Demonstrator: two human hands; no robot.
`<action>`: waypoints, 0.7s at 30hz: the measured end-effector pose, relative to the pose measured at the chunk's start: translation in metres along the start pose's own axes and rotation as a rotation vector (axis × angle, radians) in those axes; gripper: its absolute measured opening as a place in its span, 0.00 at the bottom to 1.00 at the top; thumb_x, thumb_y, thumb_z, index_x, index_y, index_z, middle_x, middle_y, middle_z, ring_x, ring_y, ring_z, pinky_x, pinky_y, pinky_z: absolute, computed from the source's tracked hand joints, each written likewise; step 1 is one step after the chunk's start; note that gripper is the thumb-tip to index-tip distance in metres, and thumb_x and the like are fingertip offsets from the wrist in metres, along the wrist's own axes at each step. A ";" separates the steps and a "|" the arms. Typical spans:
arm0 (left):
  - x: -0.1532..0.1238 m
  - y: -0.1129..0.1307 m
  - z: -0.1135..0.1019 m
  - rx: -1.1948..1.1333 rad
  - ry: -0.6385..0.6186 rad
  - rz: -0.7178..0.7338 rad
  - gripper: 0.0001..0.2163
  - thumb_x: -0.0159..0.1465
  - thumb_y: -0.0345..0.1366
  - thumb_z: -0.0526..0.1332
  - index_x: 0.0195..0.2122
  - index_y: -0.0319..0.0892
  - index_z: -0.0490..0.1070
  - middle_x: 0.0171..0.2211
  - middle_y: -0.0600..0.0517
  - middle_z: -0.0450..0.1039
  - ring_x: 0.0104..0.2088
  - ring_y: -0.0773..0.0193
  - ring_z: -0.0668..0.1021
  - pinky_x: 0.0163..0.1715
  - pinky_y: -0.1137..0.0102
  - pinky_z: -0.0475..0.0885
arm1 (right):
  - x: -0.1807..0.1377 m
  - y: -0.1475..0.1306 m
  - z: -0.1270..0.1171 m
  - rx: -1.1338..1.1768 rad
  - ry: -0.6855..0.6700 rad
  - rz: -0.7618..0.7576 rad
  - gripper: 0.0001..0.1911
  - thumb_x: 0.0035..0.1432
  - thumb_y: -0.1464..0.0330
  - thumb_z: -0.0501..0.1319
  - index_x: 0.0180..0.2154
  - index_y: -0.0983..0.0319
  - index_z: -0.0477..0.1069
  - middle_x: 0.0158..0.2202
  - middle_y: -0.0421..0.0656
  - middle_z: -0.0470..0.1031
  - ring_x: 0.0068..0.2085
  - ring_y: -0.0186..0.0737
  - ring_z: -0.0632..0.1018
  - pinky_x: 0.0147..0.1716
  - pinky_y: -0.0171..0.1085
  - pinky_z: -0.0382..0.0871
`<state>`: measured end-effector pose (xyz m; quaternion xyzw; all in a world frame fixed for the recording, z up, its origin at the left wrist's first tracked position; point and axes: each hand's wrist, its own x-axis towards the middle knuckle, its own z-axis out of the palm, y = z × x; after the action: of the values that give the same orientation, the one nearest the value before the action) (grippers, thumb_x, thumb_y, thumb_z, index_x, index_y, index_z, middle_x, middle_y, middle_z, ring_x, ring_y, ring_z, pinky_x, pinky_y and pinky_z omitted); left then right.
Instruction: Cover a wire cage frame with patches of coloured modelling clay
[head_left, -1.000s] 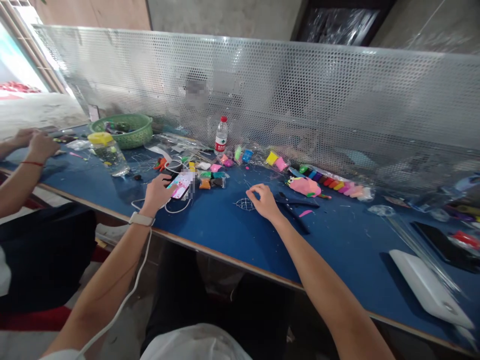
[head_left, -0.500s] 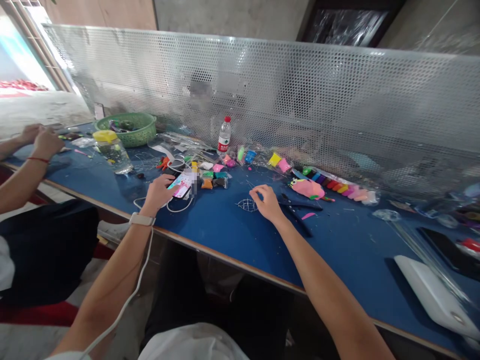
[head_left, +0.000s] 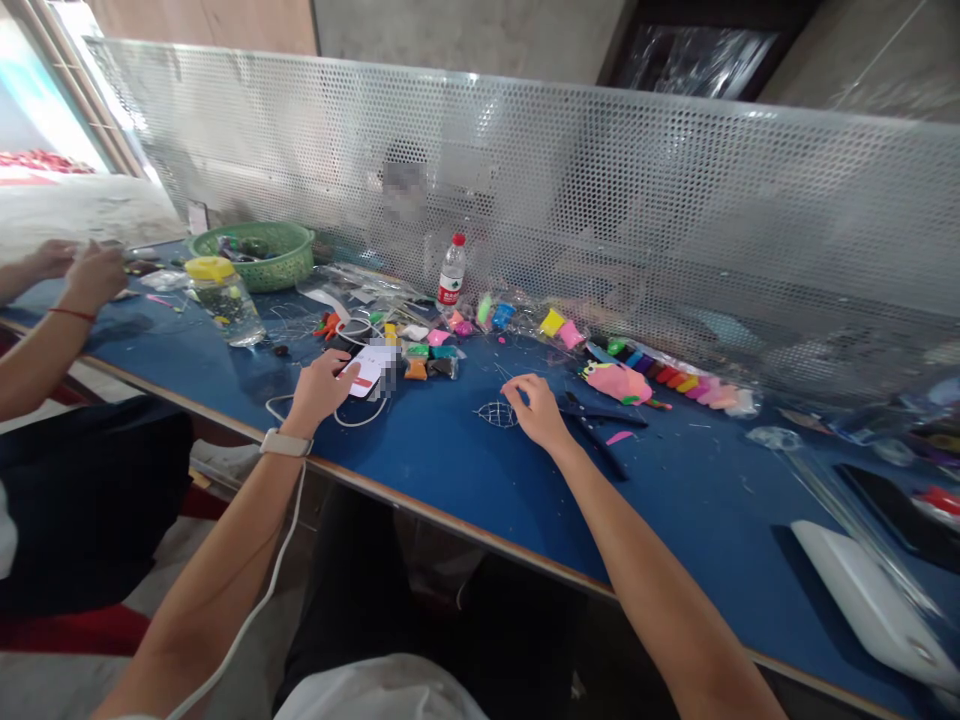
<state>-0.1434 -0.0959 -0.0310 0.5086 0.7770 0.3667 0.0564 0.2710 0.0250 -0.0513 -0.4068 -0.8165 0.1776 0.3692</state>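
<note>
My left hand rests on the blue table with its thumb on the screen of a phone that lies flat and shows a white page. A white cable runs from the phone toward me. My right hand lies on the table with its fingers curled loosely, fingertips touching a small wire mesh piece. Black pliers lie just right of that hand.
Bags of coloured clay, a pink clay figure, a water bottle, a yellow-lidded jar and a green basket stand along the perforated metal screen. Another person's hands work at the far left. A white box lies right.
The phone screen has switched from a pink picture to a white page under my left thumb. My right hand has barely shifted by the mesh piece.
</note>
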 end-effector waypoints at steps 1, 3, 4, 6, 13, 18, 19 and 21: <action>-0.001 0.001 0.001 0.013 0.004 0.007 0.17 0.72 0.46 0.61 0.55 0.44 0.81 0.56 0.42 0.89 0.56 0.46 0.89 0.59 0.61 0.78 | 0.000 0.000 0.000 0.000 -0.003 0.000 0.34 0.77 0.36 0.53 0.40 0.54 0.81 0.51 0.51 0.84 0.57 0.59 0.80 0.65 0.60 0.72; -0.002 0.002 0.003 0.036 0.008 0.013 0.18 0.74 0.46 0.60 0.57 0.44 0.80 0.55 0.42 0.89 0.57 0.46 0.88 0.59 0.61 0.78 | 0.000 -0.001 -0.001 0.002 -0.010 0.000 0.34 0.77 0.35 0.52 0.40 0.55 0.81 0.50 0.51 0.84 0.57 0.59 0.80 0.66 0.60 0.72; -0.002 0.003 0.003 0.047 0.008 0.015 0.19 0.74 0.47 0.59 0.59 0.43 0.79 0.54 0.42 0.90 0.57 0.45 0.88 0.59 0.61 0.78 | 0.000 -0.002 -0.002 0.003 -0.015 0.001 0.35 0.77 0.35 0.52 0.40 0.55 0.81 0.50 0.51 0.84 0.57 0.59 0.80 0.66 0.60 0.72; -0.001 0.004 0.003 0.071 0.002 0.024 0.19 0.75 0.47 0.58 0.60 0.43 0.78 0.53 0.42 0.90 0.57 0.45 0.88 0.58 0.61 0.78 | 0.000 -0.003 -0.002 0.005 -0.028 0.002 0.35 0.77 0.35 0.52 0.41 0.54 0.81 0.50 0.51 0.84 0.57 0.59 0.80 0.65 0.60 0.72; -0.006 0.013 -0.019 0.200 -0.029 0.072 0.14 0.73 0.43 0.59 0.50 0.43 0.81 0.50 0.39 0.89 0.55 0.40 0.87 0.57 0.56 0.78 | -0.002 -0.007 -0.002 0.032 -0.130 -0.038 0.31 0.76 0.36 0.56 0.45 0.54 0.82 0.50 0.50 0.84 0.57 0.59 0.81 0.63 0.59 0.75; -0.012 0.075 -0.025 0.298 -0.141 0.419 0.16 0.75 0.46 0.60 0.53 0.44 0.82 0.51 0.42 0.88 0.53 0.41 0.87 0.56 0.56 0.79 | -0.006 -0.013 -0.008 0.053 -0.300 -0.101 0.27 0.70 0.39 0.68 0.53 0.52 0.82 0.57 0.49 0.84 0.63 0.61 0.81 0.68 0.62 0.73; -0.011 0.094 -0.020 0.267 -0.249 0.492 0.15 0.74 0.47 0.61 0.51 0.45 0.83 0.47 0.44 0.88 0.49 0.43 0.88 0.54 0.56 0.79 | -0.006 -0.015 -0.010 0.050 -0.331 -0.102 0.27 0.68 0.40 0.71 0.56 0.52 0.81 0.58 0.49 0.84 0.64 0.62 0.80 0.69 0.63 0.73; -0.006 0.134 -0.002 0.232 -0.432 0.615 0.13 0.74 0.44 0.62 0.47 0.45 0.85 0.42 0.44 0.88 0.46 0.45 0.88 0.51 0.57 0.79 | -0.008 -0.016 -0.013 0.043 -0.359 -0.083 0.31 0.65 0.45 0.76 0.61 0.52 0.79 0.60 0.50 0.83 0.64 0.62 0.81 0.69 0.63 0.74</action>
<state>-0.0411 -0.0734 0.0526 0.7863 0.5947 0.1607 0.0481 0.2746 0.0089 -0.0367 -0.3264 -0.8815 0.2492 0.2332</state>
